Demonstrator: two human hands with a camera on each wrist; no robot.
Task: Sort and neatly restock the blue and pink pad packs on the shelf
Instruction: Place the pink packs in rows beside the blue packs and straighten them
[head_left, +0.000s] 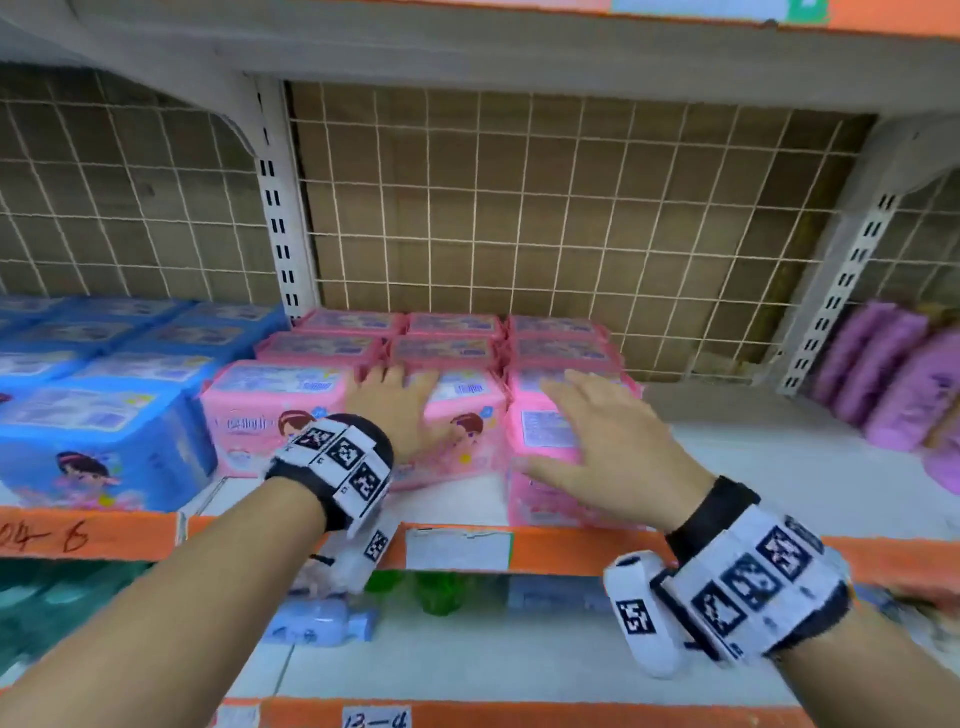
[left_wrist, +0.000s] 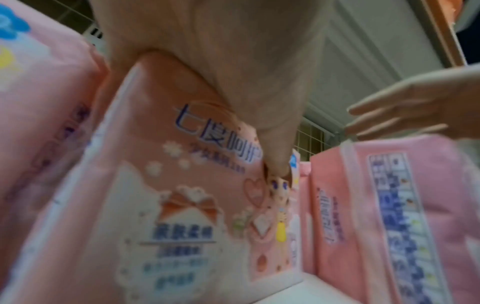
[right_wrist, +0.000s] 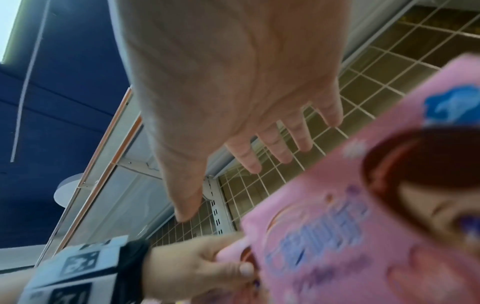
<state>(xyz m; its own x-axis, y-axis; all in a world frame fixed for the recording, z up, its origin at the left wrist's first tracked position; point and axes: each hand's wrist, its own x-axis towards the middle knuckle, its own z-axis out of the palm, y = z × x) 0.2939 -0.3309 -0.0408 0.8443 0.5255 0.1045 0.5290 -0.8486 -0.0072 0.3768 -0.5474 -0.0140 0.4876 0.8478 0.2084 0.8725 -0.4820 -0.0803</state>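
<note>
Pink pad packs stand in rows mid-shelf, with blue pad packs (head_left: 104, 441) to their left. My left hand (head_left: 410, 405) grips the middle front pink pack (head_left: 467, 415), fingers over its top and thumb (left_wrist: 275, 160) pressed on its printed front (left_wrist: 182, 205). The right wrist view shows this grip (right_wrist: 202, 267) on the pack (right_wrist: 363, 246) from below. My right hand (head_left: 582, 431) hovers with spread, straight fingers (right_wrist: 272, 148) just above the right front pink pack (head_left: 545, 499), holding nothing. That pack (left_wrist: 389, 216) stands turned, its label side facing out.
Purple packs (head_left: 893, 384) lean at the far right, with bare white shelf (head_left: 753, 457) between them and the pink rows. A wire mesh (head_left: 519, 208) backs the shelf. An orange price strip (head_left: 571, 551) edges it. Bottles (head_left: 317, 623) lie on the shelf below.
</note>
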